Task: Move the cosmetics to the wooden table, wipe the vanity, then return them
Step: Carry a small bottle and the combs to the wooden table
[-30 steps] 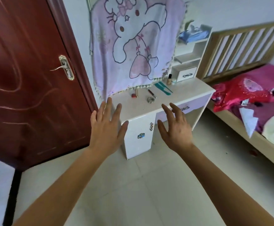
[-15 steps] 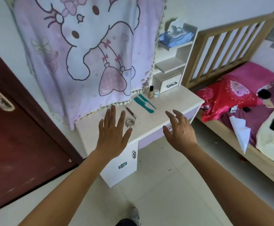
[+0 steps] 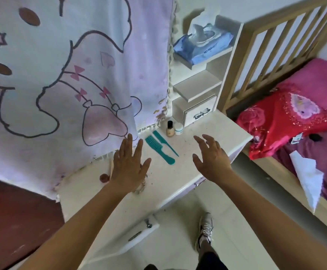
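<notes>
The vanity top point(image 3: 207, 152) looks like smooth, semi-gloss cream laminate, speckled with fine grit. The two combs point(image 3: 159, 152) are teal plastic with a slight sheen. The hanging cloth point(image 3: 81, 75) is soft, matt printed fabric with a fringed edge. The wipes pack point(image 3: 203, 49) is crinkled glossy film. The headboard point(image 3: 237, 71) is pale wood, the door point(image 3: 12, 221) is dark red wood with visible grain, and the floor tiles point(image 3: 178, 246) are smooth and shiny.
</notes>
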`<state>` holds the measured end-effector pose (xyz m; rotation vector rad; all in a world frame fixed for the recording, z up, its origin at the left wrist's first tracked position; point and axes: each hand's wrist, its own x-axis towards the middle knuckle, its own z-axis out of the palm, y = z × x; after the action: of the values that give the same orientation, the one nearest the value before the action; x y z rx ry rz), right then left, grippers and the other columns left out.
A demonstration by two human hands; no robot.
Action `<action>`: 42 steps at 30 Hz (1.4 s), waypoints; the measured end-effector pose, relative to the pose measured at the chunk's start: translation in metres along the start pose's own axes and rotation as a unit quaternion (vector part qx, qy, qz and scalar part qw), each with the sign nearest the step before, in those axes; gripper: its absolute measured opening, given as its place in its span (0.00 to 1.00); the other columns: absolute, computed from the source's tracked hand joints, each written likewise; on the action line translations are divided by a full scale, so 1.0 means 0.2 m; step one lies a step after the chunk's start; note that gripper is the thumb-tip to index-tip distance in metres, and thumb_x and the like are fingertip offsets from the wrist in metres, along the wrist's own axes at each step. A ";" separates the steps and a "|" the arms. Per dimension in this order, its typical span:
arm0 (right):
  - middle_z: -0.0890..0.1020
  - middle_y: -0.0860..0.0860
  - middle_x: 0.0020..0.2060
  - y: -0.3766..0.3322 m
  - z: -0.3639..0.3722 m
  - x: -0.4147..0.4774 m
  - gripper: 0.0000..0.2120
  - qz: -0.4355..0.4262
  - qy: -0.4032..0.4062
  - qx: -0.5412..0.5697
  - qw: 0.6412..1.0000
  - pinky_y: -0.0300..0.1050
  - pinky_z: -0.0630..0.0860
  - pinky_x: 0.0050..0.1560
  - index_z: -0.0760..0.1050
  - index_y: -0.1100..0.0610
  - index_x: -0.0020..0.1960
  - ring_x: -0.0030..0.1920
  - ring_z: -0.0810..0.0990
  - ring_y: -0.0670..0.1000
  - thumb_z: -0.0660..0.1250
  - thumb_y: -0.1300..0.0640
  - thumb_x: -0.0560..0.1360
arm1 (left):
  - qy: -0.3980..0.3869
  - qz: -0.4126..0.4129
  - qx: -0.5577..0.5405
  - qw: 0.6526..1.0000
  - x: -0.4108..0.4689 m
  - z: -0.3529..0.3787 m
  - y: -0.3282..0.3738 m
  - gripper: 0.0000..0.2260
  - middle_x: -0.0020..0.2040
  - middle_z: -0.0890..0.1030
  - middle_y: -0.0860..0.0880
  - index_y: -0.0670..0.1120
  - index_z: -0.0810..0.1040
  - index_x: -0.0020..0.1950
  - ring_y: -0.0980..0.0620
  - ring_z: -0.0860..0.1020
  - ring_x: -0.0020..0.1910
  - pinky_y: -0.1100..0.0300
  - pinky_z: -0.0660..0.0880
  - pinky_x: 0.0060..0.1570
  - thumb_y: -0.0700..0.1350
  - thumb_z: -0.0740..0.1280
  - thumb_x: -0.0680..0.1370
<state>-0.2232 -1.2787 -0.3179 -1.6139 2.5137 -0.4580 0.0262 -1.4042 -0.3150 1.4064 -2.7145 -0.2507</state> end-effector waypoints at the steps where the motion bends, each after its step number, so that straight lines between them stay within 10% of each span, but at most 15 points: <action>1: 0.63 0.53 0.75 0.04 0.04 0.10 0.30 -0.009 -0.016 0.003 1.000 0.55 0.73 0.65 0.58 0.48 0.77 0.70 0.69 0.56 0.63 0.46 0.78 | -0.018 -0.015 0.009 1.000 0.06 0.06 -0.01 0.31 0.78 0.32 0.48 0.53 0.40 0.80 0.46 0.36 0.78 0.44 0.44 0.76 0.63 0.47 0.81; 14: 0.57 0.54 0.76 0.17 0.39 1.07 0.36 -0.140 -0.250 0.006 0.958 0.54 0.72 0.61 0.46 0.49 0.79 0.71 0.66 0.58 0.62 0.48 0.79 | -0.153 -0.237 0.036 0.959 0.39 0.36 0.03 0.31 0.80 0.43 0.42 0.49 0.49 0.81 0.41 0.46 0.79 0.43 0.56 0.74 0.61 0.52 0.82; 28: 0.30 0.52 0.77 0.34 0.78 1.23 0.42 -0.113 -0.312 -0.123 0.935 0.54 0.71 0.65 0.31 0.47 0.78 0.79 0.50 0.60 0.59 0.54 0.80 | -0.174 -0.124 -0.102 0.972 0.98 0.75 0.08 0.35 0.80 0.48 0.43 0.46 0.47 0.80 0.43 0.49 0.78 0.44 0.56 0.73 0.59 0.59 0.80; 33: 0.44 0.51 0.80 0.40 0.76 1.07 0.34 -0.063 -0.270 -0.087 0.957 0.55 0.71 0.66 0.45 0.46 0.80 0.78 0.54 0.58 0.59 0.45 0.80 | -0.119 -0.116 -0.252 0.953 1.30 0.79 0.20 0.37 0.79 0.58 0.48 0.50 0.53 0.79 0.47 0.58 0.76 0.51 0.59 0.74 0.59 0.67 0.77; 37: 0.70 0.50 0.70 0.44 0.74 0.92 0.21 0.016 -0.193 0.024 0.981 0.51 0.74 0.58 0.69 0.50 0.68 0.69 0.70 0.56 0.67 0.48 0.77 | -0.090 -0.136 -0.319 0.933 1.38 0.85 0.27 0.17 0.56 0.78 0.54 0.49 0.72 0.66 0.50 0.77 0.58 0.62 0.70 0.52 0.55 0.64 0.80; 42: 0.74 0.49 0.60 0.46 0.73 0.86 0.16 0.044 -0.192 0.077 0.977 0.45 0.71 0.47 0.71 0.53 0.61 0.52 0.79 0.55 0.70 0.54 0.76 | -0.100 -0.161 -0.350 0.917 1.29 0.87 0.28 0.14 0.56 0.81 0.48 0.48 0.73 0.64 0.53 0.77 0.52 0.62 0.70 0.49 0.51 0.64 0.81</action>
<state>-0.3374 -1.4266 -0.4743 -1.3747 2.1938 -0.2891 -0.1929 -1.5639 -0.4783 1.6079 -2.1139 -1.2957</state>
